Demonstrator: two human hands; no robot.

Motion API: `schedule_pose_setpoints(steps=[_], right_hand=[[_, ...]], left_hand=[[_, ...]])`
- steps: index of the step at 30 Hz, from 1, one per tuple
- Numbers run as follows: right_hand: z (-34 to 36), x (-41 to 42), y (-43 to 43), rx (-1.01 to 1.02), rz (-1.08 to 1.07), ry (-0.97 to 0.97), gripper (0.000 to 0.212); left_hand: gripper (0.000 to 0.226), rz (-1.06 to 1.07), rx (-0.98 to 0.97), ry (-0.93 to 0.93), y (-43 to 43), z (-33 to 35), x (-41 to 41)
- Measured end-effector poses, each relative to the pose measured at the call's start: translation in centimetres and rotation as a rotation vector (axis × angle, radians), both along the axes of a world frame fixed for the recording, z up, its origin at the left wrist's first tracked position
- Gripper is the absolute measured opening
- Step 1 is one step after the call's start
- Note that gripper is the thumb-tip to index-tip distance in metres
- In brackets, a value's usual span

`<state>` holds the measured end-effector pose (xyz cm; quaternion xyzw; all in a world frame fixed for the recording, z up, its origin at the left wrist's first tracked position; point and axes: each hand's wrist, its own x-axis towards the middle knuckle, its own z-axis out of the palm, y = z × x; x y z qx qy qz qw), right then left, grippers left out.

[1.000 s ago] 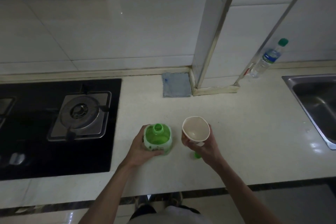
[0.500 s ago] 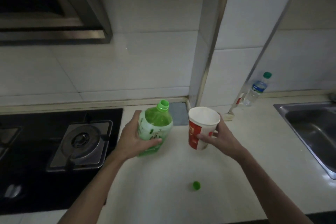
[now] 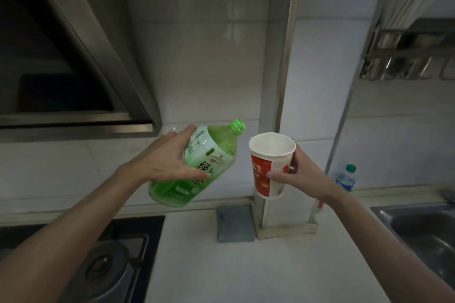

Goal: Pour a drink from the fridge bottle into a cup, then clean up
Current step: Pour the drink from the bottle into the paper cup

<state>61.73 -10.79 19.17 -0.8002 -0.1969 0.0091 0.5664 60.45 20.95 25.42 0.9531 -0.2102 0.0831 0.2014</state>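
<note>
Pouring looks imminent — left hand (image 3: 167, 160) grips the uncapped bottle (image 3: 214, 152), neck tilted toward two o'clock, right hand (image 3: 304, 177) grips the cup (image 3: 267, 170) — next, mouth probably must reach rim.

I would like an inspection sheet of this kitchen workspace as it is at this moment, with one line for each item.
Surface: pale countertop, dim light, no spill seen.
Job's things: green plastic drink bottle, uncapped, tilted with its mouth toward, not over, the red and white paper cup; both are in the air and apart; no liquid seen in the cup.
Clutter: grey square cloth flat by the wall; small clear water bottle with a green cap, upright at the back.
Grippers: left hand grips the bottle's body; right hand holds the cup's side.
Cables: nothing seen.
Surroundings: black gas stove left, steel sink right, range hood, steel wall rack.
</note>
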Motion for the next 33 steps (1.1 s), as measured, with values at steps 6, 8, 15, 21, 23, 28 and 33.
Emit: schedule_pose_setpoints(steps=[6,8,15,21,23,28,33], right_hand=[[3.9,1.6,-0.6,-0.084,0.041,-0.088,0.080],[4.7,1.9,-0.8,-0.107,0.049,-0.113,0.078],[6.6,1.9,-1.1,-0.112,0.033,-0.169,0.071],[8.2,1.7,-0.9,-0.109,0.030,-0.226,0.077],[8.5,1.6,-0.9,-0.108,0.038,-0.227,0.079],[9.0,1.6,-0.8,-0.112,0.037,-0.216,0.066],[9.2,1.6,-0.7,-0.121,0.032,-0.210,0.065]], left_hand=[[0.064,-0.055,0.208,-0.005,-0.6,5.0,1.6],[0.066,-0.071,0.233,-0.001,-0.9,6.4,2.0],[0.073,-0.148,0.244,0.042,-1.4,10.3,2.5],[0.071,-0.169,0.288,0.036,-2.1,12.7,2.1],[0.071,-0.174,0.298,0.047,-1.9,13.2,2.1],[0.066,-0.165,0.333,0.050,-1.7,14.3,2.2],[0.066,-0.155,0.383,0.045,-1.8,15.1,2.6]])
